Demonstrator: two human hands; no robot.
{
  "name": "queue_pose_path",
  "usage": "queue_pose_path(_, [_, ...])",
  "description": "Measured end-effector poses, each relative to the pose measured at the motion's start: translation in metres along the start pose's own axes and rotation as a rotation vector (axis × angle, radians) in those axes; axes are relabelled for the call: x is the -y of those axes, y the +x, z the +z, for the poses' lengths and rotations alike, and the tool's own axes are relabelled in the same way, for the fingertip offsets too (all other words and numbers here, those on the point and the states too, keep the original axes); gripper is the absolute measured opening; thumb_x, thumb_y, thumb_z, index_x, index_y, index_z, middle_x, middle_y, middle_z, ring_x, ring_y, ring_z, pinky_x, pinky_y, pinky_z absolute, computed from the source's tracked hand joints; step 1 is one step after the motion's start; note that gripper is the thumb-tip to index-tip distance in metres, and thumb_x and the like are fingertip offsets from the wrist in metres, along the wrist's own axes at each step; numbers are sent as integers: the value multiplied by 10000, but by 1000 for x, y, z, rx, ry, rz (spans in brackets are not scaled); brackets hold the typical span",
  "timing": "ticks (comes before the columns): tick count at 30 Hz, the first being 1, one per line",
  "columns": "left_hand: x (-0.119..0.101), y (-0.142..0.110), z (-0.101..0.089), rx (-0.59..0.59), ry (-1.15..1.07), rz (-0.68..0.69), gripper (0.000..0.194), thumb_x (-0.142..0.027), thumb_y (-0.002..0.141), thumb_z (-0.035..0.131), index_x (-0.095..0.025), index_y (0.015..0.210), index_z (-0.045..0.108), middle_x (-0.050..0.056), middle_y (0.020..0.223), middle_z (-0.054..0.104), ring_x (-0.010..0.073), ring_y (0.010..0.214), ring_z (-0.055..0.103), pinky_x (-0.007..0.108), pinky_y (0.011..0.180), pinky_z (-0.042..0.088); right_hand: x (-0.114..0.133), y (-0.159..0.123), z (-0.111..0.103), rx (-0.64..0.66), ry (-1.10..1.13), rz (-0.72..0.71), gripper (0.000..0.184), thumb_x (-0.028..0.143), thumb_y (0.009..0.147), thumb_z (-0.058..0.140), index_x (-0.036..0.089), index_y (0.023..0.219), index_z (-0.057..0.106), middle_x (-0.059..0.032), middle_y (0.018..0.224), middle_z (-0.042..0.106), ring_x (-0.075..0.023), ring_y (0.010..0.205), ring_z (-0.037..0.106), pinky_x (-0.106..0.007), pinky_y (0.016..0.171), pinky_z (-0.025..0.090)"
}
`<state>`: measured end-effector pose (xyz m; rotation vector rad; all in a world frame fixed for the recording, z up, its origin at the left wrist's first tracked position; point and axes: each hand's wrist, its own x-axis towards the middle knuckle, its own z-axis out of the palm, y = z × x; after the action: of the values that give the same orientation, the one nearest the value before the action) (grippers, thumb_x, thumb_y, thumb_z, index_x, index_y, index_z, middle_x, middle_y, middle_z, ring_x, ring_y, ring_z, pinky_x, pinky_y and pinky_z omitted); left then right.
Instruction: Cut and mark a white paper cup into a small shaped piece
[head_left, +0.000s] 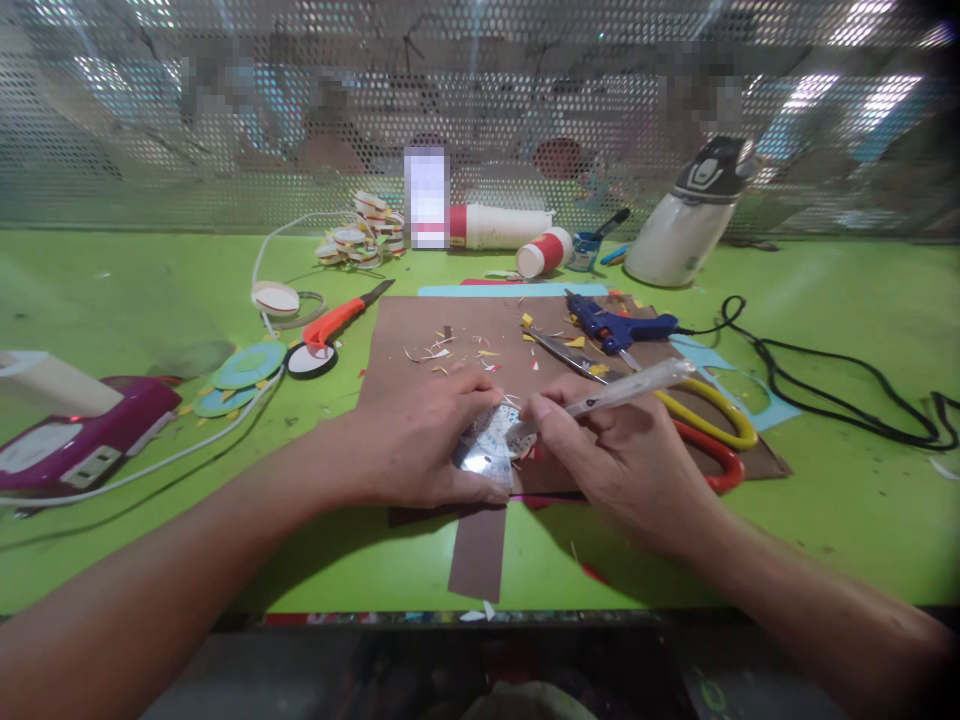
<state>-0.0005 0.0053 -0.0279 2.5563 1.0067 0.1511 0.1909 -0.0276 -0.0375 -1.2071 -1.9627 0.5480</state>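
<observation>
My left hand presses a clear plastic ruler with printed markings, its thumb and fingers closed along the edges. Partly hidden under the ruler is a small pale piece, perhaps round. In my right hand is a clear-barrelled pen, pinched and tilted, with its tip at the ruler. Both hands rest over a brown sheet strewn with paper scraps. A brown strip sticks out below my left hand. Scissors with yellow and red handles lie beside my right hand.
A blue glue gun with a black cord lies behind the scissors. Leftward are an orange-handled bladed tool, light-blue paper discs and a purple power strip. Paper cups, a lit phone and a bottle line the back.
</observation>
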Motion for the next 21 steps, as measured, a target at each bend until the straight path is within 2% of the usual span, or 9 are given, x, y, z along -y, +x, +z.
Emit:
queue_pose_path(4, [-2,0,-2,6,-8,2,471,-501,788,670,-209,1151,603,83,1174,576,252,1028,575,382,886,471,-1,-1,-1,0,17,2,337,205,913,468,223,577,441,57,493,455,-107,471,453,-255,501,352])
queue_pose_path(6, [-2,-1,-2,9,-13,-3,481,-501,790,668,-219,1173,595,83,1199,578,258,1064,571,383,897,472,-2,-1,-2,-45,21,4,340,213,923,473,218,584,482,49,511,494,-110,486,481,-252,511,375])
queue_pose_path(9, [1,-4,-4,-18,-19,-23,665,-542,763,683,-228,1319,499,104,1338,534,296,1210,515,418,998,435,-6,-1,-4,-197,47,13,269,261,943,494,207,699,594,41,551,546,-119,508,512,-250,520,414])
queue_pose_path(12, [6,-9,-10,-73,-30,-64,879,-607,757,662,-268,1478,291,109,1481,423,319,1317,436,453,1068,387,-12,2,-7,-285,56,-9,188,286,955,494,187,941,654,-4,715,656,-145,630,607,-262,596,479])
queue_pose_path(14, [12,-11,-15,-139,-29,-93,900,-598,785,638,-312,1511,191,94,1506,392,310,1321,436,451,1065,398,-19,6,-8,-264,27,-32,201,262,948,498,164,1027,655,-46,828,701,-163,710,648,-279,646,502])
queue_pose_path(17, [23,-11,-22,-270,43,-145,862,-560,827,601,-276,1518,171,115,1518,360,318,1340,406,465,1088,374,-30,11,-8,-183,-16,-32,188,209,904,533,134,994,680,-52,772,714,-161,641,644,-279,605,496])
queue_pose_path(19, [32,-10,-23,-288,132,-204,845,-568,824,591,-237,1506,220,136,1534,325,346,1369,359,503,1106,340,-36,14,-8,-119,-81,-41,186,166,868,550,134,999,679,-57,803,730,-172,694,667,-291,651,506])
queue_pose_path(21, [39,-9,-22,-234,170,-243,890,-586,788,621,-243,1508,225,143,1530,330,363,1348,388,524,1083,359,-40,16,-7,-88,-129,-54,202,141,848,549,144,1008,672,-63,856,744,-187,769,682,-318,715,513])
